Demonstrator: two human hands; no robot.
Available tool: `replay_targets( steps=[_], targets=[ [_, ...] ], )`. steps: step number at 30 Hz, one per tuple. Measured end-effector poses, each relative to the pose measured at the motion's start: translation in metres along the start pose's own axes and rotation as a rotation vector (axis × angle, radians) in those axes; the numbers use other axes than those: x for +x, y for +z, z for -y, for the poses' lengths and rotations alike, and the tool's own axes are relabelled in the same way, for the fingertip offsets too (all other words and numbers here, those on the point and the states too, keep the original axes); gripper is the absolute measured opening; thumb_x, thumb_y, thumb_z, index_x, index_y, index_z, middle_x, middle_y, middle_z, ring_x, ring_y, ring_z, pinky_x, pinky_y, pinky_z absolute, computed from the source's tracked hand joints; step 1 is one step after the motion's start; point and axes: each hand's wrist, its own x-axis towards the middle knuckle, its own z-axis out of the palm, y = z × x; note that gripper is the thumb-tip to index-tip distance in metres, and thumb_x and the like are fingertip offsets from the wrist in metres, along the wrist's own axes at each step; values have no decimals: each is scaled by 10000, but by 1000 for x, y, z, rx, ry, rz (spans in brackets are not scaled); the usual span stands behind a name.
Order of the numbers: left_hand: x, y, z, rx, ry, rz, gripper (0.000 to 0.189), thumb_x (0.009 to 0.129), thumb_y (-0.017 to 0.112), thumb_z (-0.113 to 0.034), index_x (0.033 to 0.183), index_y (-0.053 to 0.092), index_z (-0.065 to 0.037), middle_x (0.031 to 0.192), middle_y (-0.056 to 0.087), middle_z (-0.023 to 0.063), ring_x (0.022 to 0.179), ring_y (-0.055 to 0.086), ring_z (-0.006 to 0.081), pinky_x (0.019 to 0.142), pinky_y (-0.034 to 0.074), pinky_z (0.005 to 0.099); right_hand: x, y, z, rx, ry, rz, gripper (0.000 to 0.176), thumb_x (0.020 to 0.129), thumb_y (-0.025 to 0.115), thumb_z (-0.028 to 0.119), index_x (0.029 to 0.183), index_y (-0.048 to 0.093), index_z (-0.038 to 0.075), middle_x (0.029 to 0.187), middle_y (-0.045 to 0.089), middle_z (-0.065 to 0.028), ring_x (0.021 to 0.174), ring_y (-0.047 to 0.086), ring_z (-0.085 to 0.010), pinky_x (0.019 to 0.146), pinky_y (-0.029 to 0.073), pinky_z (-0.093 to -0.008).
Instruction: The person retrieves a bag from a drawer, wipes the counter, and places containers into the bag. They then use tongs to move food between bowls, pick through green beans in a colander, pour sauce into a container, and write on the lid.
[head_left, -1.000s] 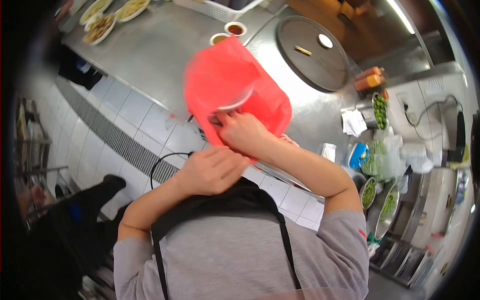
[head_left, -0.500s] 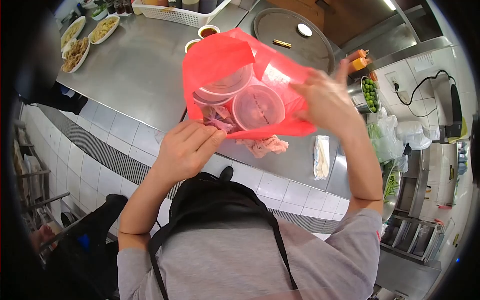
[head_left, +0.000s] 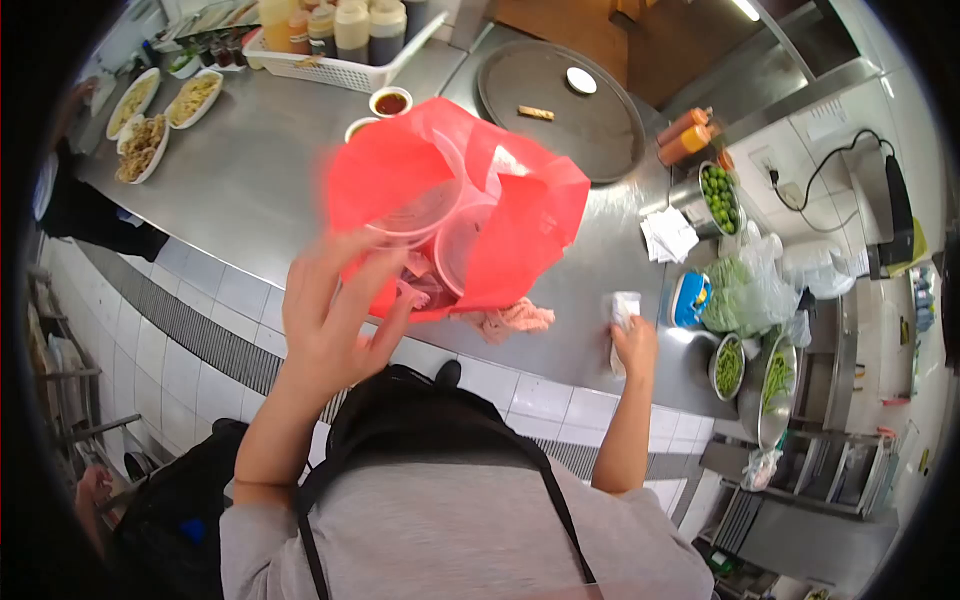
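Print on a white paper sheet [head_left: 827, 119] fixed to a white wall [head_left: 822, 172] is too small to be read, and faint marks on a bright red plastic carrier bag [head_left: 530, 230] cannot be made out. The bag is set, mouth gaping, on a stainless-steel counter [head_left: 230, 160], with clear, round, lidded plastic tubs [head_left: 410, 212] held inside. The left hand [head_left: 335, 310], slightly blurred, is held open at the bag's near left side, fingers spread; whether the plastic is touched cannot be told. A slim white packet [head_left: 624, 306] is gripped in the right hand [head_left: 636, 345], fingers curled around it, near the counter's edge. A crumpled pink cloth [head_left: 522, 318] is seen beside the bag; a glossy blue packet [head_left: 690, 300] is placed farther right, its markings indistinct.
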Motion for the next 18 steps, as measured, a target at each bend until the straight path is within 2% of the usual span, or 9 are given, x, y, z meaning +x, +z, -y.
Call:
replay_targets(
  steps=[3,5,7,9,11,12,13,15,18],
  targets=[
    [36,22,12,103,-74,-60,426,645,692,-148,1038,563,-48,1064,529,121,895,534,299,755,441,369,29,-32,12,309,210,113,372,670,647,227,959,561,9,916,593,-195,848,583,-315,713,475,-367],
    [54,36,28,307,-7,60,417,688,666,-190,1054,539,-36,984,573,129,842,567,286,687,455,372,37,-97,62,858,201,-194,275,715,605,92,963,557,-18,951,602,-141,847,594,-245,718,481,-333],
    [64,42,39,220,-146,262,406,706,647,-190,1060,524,-33,934,590,130,806,583,272,653,459,369,37,-162,137,1821,-263,-491,234,730,558,-26,964,555,-30,934,600,-84,825,591,-197,722,482,-331],
    [72,43,50,118,-275,470,395,725,628,-189,1066,509,-31,884,608,132,769,598,259,618,464,365,34,-203,186,1938,-618,-358,384,768,475,-41,1150,436,-26,1103,530,-138,999,539,-248,848,449,-356],
    [78,41,63,-453,-528,324,343,747,584,-121,1067,492,-38,825,629,123,707,617,203,582,477,324,33,-209,226,1802,-711,-84,329,747,504,-20,1076,508,-26,1000,580,-107,934,568,-208,796,460,-328],
    [81,41,72,-816,-626,291,385,773,520,-40,1151,450,-65,905,629,118,702,620,160,628,487,288,30,-213,244,1376,-726,-32,289,731,520,-10,1019,539,-26,922,597,-86,872,576,-180,760,458,-306],
    [81,39,79,-826,-613,293,385,773,520,-40,1151,450,-65,905,629,118,702,620,160,628,487,288,27,-216,259,949,-713,17,250,716,536,0,962,569,-26,843,613,-66,810,585,-151,724,457,-284],
    [84,35,92,-1237,-619,201,486,788,487,6,1249,369,-88,969,614,120,709,617,139,677,490,270,31,-201,272,647,-595,92,207,689,558,13,891,588,-19,717,602,-48,687,556,-104,645,443,-258],
    [82,17,95,-1275,-567,282,634,788,506,2,1348,235,-122,1036,577,148,740,610,155,726,486,267,52,-160,272,719,-488,174,239,699,544,1,936,572,-8,715,593,-78,657,534,-106,621,439,-255]
  ],
)
